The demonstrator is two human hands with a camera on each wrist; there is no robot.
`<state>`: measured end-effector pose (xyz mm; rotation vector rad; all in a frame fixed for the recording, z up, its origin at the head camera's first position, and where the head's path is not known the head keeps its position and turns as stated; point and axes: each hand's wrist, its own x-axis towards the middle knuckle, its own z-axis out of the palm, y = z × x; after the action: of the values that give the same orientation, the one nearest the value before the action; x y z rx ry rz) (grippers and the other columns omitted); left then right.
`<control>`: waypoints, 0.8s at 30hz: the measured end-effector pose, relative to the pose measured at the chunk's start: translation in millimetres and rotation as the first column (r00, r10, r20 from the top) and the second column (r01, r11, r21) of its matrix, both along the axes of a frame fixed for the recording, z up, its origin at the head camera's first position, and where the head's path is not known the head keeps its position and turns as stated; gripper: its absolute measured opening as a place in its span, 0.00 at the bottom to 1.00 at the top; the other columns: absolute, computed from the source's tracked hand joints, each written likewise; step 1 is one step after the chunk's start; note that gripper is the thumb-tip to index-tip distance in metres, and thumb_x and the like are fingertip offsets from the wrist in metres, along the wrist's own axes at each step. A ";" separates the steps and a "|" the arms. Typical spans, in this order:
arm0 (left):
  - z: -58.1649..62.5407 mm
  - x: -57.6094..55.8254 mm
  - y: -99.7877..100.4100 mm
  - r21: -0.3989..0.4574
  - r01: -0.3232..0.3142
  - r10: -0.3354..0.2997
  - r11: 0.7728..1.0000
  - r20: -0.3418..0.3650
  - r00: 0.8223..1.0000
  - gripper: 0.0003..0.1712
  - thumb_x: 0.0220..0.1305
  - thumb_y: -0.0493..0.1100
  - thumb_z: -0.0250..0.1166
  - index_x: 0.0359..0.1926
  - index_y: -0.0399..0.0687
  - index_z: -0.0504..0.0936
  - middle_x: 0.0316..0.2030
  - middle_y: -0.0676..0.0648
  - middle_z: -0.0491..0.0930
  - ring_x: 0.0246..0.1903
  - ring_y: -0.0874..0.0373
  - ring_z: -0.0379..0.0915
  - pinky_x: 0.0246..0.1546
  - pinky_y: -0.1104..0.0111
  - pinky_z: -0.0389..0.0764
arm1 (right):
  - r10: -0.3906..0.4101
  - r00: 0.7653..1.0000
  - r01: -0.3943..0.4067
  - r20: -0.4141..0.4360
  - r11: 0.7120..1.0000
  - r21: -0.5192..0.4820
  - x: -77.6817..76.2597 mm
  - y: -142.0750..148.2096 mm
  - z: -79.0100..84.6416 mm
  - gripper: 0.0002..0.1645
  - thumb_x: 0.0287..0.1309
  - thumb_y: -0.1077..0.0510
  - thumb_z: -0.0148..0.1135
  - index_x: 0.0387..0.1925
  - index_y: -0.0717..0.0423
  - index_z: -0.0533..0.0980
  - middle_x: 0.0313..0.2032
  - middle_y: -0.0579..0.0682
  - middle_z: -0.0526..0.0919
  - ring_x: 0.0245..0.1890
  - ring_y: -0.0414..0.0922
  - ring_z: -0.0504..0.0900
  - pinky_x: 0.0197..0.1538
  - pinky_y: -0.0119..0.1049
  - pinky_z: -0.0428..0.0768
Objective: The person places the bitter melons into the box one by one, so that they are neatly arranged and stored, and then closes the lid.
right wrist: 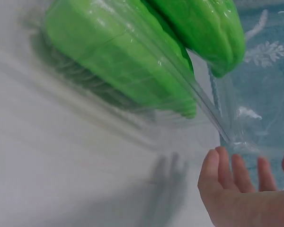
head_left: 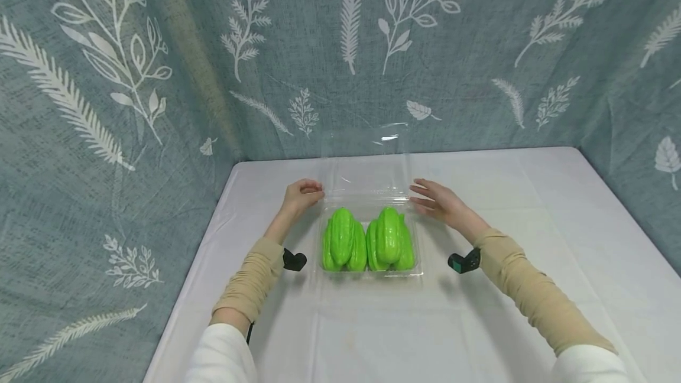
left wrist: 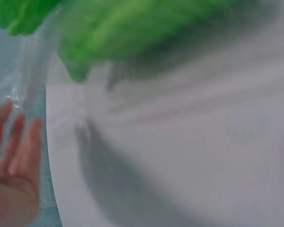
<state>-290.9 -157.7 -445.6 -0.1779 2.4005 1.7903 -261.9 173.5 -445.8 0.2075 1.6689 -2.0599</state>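
A clear plastic clamshell box [head_left: 419, 256] sits on the white table with its lid [head_left: 366, 173] raised behind it. Inside it lie glossy green gourd-like vegetables in two piles, a left one [head_left: 343, 241] and a right one [head_left: 390, 238]. At the lid's left edge is my left hand [head_left: 302, 198], its fingers loosely bent. My right hand [head_left: 441, 203] is at the lid's right edge with fingers spread and fairly straight. Both sets of fingertips are at or very near the plastic; whether they touch it is hard to tell.
A white cloth covers the table [head_left: 367, 336]. Blue-grey curtains [head_left: 298, 46] with white leaf prints stand behind and beside it. Small black devices [head_left: 294, 260] are fixed at both wrists, over beige sleeves.
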 end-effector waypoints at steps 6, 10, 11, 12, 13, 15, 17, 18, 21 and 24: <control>-6.9 7.2 -11.5 -0.101 0.156 -0.177 0.983 -0.247 0.953 0.10 0.59 0.31 0.64 0.40 0.29 0.76 0.50 0.32 0.79 0.50 0.43 0.78 0.47 0.68 0.79 | 0.100 0.985 -0.075 -0.139 0.981 0.179 5.3 12.1 0.8 0.38 0.73 0.41 0.29 0.70 0.64 0.53 0.71 0.62 0.56 0.70 0.58 0.59 0.70 0.48 0.59; -11.7 16.3 -22.2 -0.098 0.236 -0.255 0.967 -0.362 0.896 0.07 0.59 0.36 0.65 0.36 0.34 0.81 0.44 0.37 0.83 0.44 0.47 0.81 0.45 0.64 0.80 | 0.204 0.957 -0.110 -0.206 0.913 0.392 13.5 18.2 -0.8 0.44 0.70 0.34 0.30 0.67 0.68 0.59 0.68 0.66 0.61 0.67 0.60 0.64 0.68 0.51 0.63; -13.0 18.4 -24.8 -0.099 0.252 -0.271 0.963 -0.375 0.887 0.07 0.60 0.36 0.64 0.35 0.35 0.82 0.43 0.37 0.83 0.42 0.49 0.82 0.44 0.64 0.81 | 0.229 0.950 -0.117 -0.213 0.892 0.437 15.9 19.5 -1.7 0.45 0.69 0.33 0.31 0.66 0.67 0.60 0.67 0.66 0.62 0.66 0.60 0.65 0.67 0.51 0.64; -13.1 20.9 -27.1 -0.097 0.268 -0.285 0.958 -0.369 0.885 0.08 0.61 0.37 0.62 0.35 0.34 0.82 0.43 0.37 0.83 0.41 0.49 0.82 0.43 0.63 0.81 | 0.251 0.942 -0.122 -0.221 0.874 0.471 18.6 20.6 -2.9 0.46 0.68 0.32 0.31 0.66 0.67 0.61 0.67 0.66 0.63 0.65 0.61 0.66 0.66 0.52 0.65; -12.3 23.9 -28.7 -0.098 0.283 -0.299 0.954 -0.349 0.888 0.09 0.63 0.37 0.60 0.36 0.35 0.83 0.43 0.38 0.83 0.41 0.51 0.81 0.43 0.63 0.81 | 0.273 0.934 -0.127 -0.231 0.857 0.500 21.4 21.4 -4.1 0.46 0.68 0.32 0.32 0.65 0.67 0.62 0.66 0.66 0.64 0.65 0.61 0.67 0.66 0.53 0.65; -10.9 27.9 -30.3 -0.093 0.306 -0.320 0.947 -0.277 0.906 0.12 0.65 0.38 0.56 0.38 0.32 0.82 0.46 0.35 0.81 0.43 0.49 0.80 0.45 0.62 0.81 | 0.312 0.916 -0.134 -0.250 0.828 0.544 27.1 22.2 -6.9 0.43 0.68 0.33 0.35 0.64 0.65 0.65 0.65 0.66 0.67 0.63 0.61 0.69 0.64 0.54 0.66; -7.6 32.2 -28.8 -0.076 0.311 -0.319 0.947 -0.147 0.936 0.16 0.66 0.39 0.53 0.42 0.28 0.78 0.51 0.30 0.77 0.48 0.42 0.79 0.49 0.58 0.79 | 0.336 0.902 -0.126 -0.271 0.806 0.579 32.2 22.1 -10.5 0.39 0.68 0.35 0.39 0.62 0.63 0.67 0.63 0.65 0.69 0.61 0.61 0.71 0.63 0.54 0.68; -4.9 34.5 -27.2 -0.067 0.315 -0.320 0.947 -0.087 0.943 0.17 0.67 0.41 0.52 0.43 0.27 0.76 0.53 0.30 0.76 0.49 0.40 0.78 0.51 0.57 0.78 | 0.345 0.895 -0.121 -0.281 0.796 0.593 34.4 22.1 -12.6 0.37 0.68 0.36 0.41 0.61 0.62 0.68 0.62 0.65 0.70 0.60 0.61 0.73 0.63 0.54 0.68; 1.4 41.1 -20.3 -0.092 0.353 -0.350 0.931 0.041 0.936 0.20 0.70 0.49 0.52 0.45 0.32 0.70 0.57 0.30 0.73 0.48 0.39 0.78 0.51 0.56 0.78 | 0.367 0.879 -0.104 -0.305 0.771 0.628 40.0 21.6 -18.3 0.33 0.65 0.39 0.50 0.61 0.58 0.67 0.61 0.64 0.72 0.59 0.59 0.73 0.61 0.54 0.70; 6.0 46.7 -11.6 -0.119 0.412 -0.398 0.904 0.120 0.909 0.23 0.68 0.51 0.56 0.51 0.38 0.62 0.57 0.31 0.73 0.34 0.51 0.76 0.42 0.60 0.78 | 0.382 0.866 -0.097 -0.323 0.762 0.640 44.0 22.0 -22.3 0.33 0.61 0.42 0.57 0.61 0.55 0.65 0.60 0.64 0.73 0.60 0.59 0.73 0.60 0.54 0.71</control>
<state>-244.2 -169.3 -439.6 0.2085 2.2863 1.3958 -217.9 195.5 -468.0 -0.2940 2.4582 -1.3652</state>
